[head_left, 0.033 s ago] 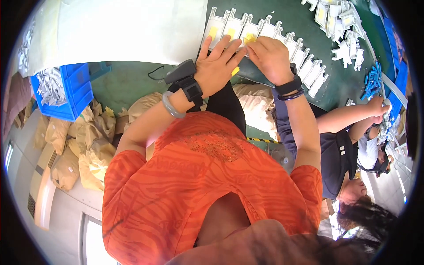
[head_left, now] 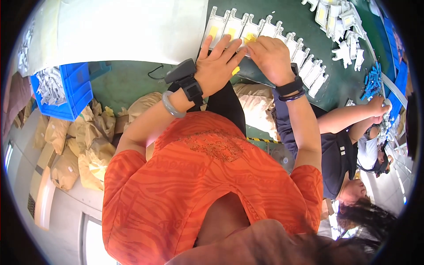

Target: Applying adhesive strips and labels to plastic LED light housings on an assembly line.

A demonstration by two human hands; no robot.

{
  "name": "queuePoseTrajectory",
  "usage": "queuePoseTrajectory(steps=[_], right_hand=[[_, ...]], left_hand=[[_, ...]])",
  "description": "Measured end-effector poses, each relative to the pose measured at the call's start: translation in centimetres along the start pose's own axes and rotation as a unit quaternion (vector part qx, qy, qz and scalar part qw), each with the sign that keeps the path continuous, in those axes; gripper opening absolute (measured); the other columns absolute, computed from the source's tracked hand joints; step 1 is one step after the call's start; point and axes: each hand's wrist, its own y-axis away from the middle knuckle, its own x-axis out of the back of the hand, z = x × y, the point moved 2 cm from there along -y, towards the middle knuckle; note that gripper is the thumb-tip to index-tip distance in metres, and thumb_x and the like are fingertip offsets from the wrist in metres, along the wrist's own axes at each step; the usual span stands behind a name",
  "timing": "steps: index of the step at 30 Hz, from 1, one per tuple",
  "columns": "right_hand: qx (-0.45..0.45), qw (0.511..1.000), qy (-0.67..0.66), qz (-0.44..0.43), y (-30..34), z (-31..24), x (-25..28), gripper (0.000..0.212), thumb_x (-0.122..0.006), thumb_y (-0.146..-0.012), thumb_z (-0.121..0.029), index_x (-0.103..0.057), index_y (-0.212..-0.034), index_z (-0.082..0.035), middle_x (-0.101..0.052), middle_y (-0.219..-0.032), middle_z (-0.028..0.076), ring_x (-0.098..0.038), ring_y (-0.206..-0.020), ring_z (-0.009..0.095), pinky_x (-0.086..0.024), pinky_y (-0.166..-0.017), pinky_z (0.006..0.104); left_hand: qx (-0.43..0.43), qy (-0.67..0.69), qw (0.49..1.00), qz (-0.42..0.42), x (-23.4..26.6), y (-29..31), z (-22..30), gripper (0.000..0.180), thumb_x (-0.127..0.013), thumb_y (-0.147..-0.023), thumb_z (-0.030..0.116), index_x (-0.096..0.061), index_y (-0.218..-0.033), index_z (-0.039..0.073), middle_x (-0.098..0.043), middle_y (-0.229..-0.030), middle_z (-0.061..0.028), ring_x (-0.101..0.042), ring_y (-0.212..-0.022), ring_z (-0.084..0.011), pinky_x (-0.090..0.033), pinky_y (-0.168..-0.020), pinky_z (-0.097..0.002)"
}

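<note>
A row of flat white plastic parts (head_left: 268, 30) with clip-like ends lies on the green table. Several at the left end bear yellow patches (head_left: 213, 32). My left hand (head_left: 217, 64) rests over the near ends of these left parts, palm down, its fingers stretched out and spread. My right hand (head_left: 270, 58) is curled beside it, with fingertips pinched at a crumpled-looking yellow strip (head_left: 250, 38) on the third part. The tips of its thumb and fingers are partly hidden. Another small yellow piece (head_left: 235, 70) shows beside my left hand, near the table's edge.
A large white sheet-like surface (head_left: 119, 31) covers the table's left. A blue crate (head_left: 79, 92) of white parts stands left, above brown bags (head_left: 95, 141). More white parts (head_left: 340, 22) and blue pieces (head_left: 373, 81) lie right, near a co-worker's arm (head_left: 349, 117).
</note>
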Motion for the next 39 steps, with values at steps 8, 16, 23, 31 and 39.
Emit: queuePoseTrajectory(steps=[8, 16, 23, 31, 39], right_hand=[[0.058, 0.986, 0.100, -0.120, -1.3, -0.5, -0.4, 0.011, -0.067, -0.067, -0.014, -0.060, -0.074, -0.010, -0.053, -0.071, 0.003, -0.062, -0.071, 0.021, -0.047, -0.063, 0.0347], [-0.343, 0.881, -0.266, 0.187, 0.5, 3.6, 2.2, 0.012, -0.074, -0.075, -0.003, -0.070, -0.086, -0.004, -0.063, -0.076, 0.006, -0.060, -0.061, 0.013, -0.048, -0.057, 0.0234], [-0.079, 0.984, -0.132, 0.089, -2.1, -1.6, -0.6, 0.014, -0.072, -0.071, -0.006, -0.066, -0.083, -0.010, -0.060, -0.073, 0.003, -0.060, -0.064, 0.023, -0.049, -0.057, 0.0325], [0.023, 0.999, 0.019, -0.029, -3.4, -2.8, -1.7, 0.010, -0.068, -0.070, -0.013, -0.062, -0.077, -0.011, -0.055, -0.073, 0.002, -0.061, -0.072, 0.021, -0.047, -0.065, 0.0349], [0.086, 0.978, 0.112, -0.154, -5.0, -3.1, -1.6, 0.007, -0.067, -0.068, -0.012, -0.066, -0.075, -0.009, -0.059, -0.074, 0.002, -0.065, -0.073, 0.018, -0.049, -0.060, 0.0314]], left_hand=[[-0.049, -0.014, 0.999, -0.003, -0.2, 0.2, -0.3, 0.044, -0.060, -0.081, 0.020, -0.060, -0.125, 0.020, -0.051, -0.138, -0.0031, -0.037, -0.133, -0.0234, -0.015, -0.113, -0.0523], [-0.034, -0.001, 0.999, -0.002, 0.0, -0.1, -0.3, 0.053, -0.068, -0.074, 0.018, -0.061, -0.125, 0.024, -0.052, -0.137, -0.0014, -0.042, -0.131, -0.0213, -0.019, -0.113, -0.0508], [0.038, 0.022, 0.999, 0.015, 1.5, 1.4, -1.9, 0.055, -0.069, -0.073, 0.018, -0.060, -0.127, 0.024, -0.052, -0.136, -0.0013, -0.043, -0.130, -0.0218, -0.019, -0.112, -0.0514], [0.012, -0.021, 1.000, 0.017, 1.4, 2.0, -2.9, 0.049, -0.068, -0.075, 0.018, -0.063, -0.123, 0.025, -0.056, -0.132, 0.0017, -0.044, -0.129, -0.0191, -0.018, -0.112, -0.0519], [-0.016, -0.036, 0.999, 0.024, 1.3, 1.9, -3.4, 0.043, -0.067, -0.075, 0.018, -0.065, -0.118, 0.023, -0.056, -0.131, 0.0011, -0.044, -0.129, -0.0182, -0.018, -0.113, -0.0526]])
